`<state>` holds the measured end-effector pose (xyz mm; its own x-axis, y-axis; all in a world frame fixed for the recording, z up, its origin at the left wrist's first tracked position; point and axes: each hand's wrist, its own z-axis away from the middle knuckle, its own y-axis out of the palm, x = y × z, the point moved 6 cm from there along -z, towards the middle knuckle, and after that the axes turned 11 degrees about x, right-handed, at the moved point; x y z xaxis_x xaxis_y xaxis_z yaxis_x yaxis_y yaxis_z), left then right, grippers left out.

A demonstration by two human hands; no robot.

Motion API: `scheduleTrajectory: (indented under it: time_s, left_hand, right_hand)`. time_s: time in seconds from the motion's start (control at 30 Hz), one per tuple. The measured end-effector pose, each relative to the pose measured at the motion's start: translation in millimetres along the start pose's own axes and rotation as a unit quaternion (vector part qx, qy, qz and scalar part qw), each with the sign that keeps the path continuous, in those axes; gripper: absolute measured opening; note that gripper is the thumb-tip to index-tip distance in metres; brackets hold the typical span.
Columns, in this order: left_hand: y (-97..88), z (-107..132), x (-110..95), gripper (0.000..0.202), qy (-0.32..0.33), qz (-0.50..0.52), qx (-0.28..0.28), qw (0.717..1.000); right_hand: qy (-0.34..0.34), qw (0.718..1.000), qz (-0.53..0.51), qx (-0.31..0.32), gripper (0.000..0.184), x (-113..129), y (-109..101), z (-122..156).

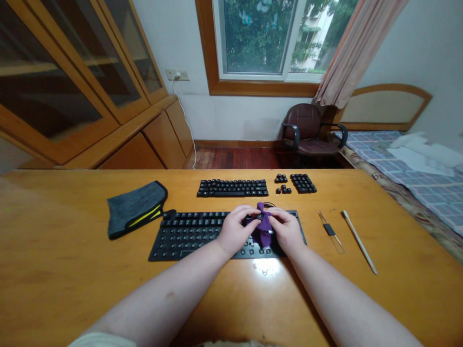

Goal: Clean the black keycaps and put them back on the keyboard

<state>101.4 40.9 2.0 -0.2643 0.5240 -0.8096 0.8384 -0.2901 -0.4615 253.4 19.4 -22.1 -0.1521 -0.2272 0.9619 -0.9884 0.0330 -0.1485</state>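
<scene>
A black keyboard base [197, 234], most of its keycaps off, lies flat before me. Over its right part, my left hand [235, 226] pinches a small black keycap [260, 217] between thumb and fingers. My right hand [287, 226] is closed on a purple cloth [265, 224], bunched up and touching the keycap. The cloth's lower end hangs over the keyboard base. Beyond the base, loose black keycaps [233, 188] stand in rows, with a number-pad block of keycaps [304, 183] and smaller groups [281, 179] to their right.
A folded grey cloth [135, 209] with a yellow inside lies at the left. To the right are a wire keycap puller [329, 230] and a pale thin stick [359, 242]. All rest on a wooden table [72, 284]. Beyond its far edge stands an armchair [306, 127].
</scene>
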Motion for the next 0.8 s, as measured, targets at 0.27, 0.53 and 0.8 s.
scheduleTrajectory:
  time_s: [0.27,0.53,0.8]
  left_hand:
    - [-2.8,5,-9,0.015,0.027,-0.068,-0.036,0.997]
    - [1.8,8,-11,0.014,0.094,-0.063,-0.029,0.993]
    - [1.4,5,-5,0.013,0.037,-0.042,-0.014,0.998]
  right_hand:
    - [0.005,1.000,0.009,0.016,0.018,0,2,2]
    - [-0.010,0.999,0.029,0.031,0.016,1,8,2]
    - [-0.001,0.999,0.026,0.045,0.009,6,5,-3]
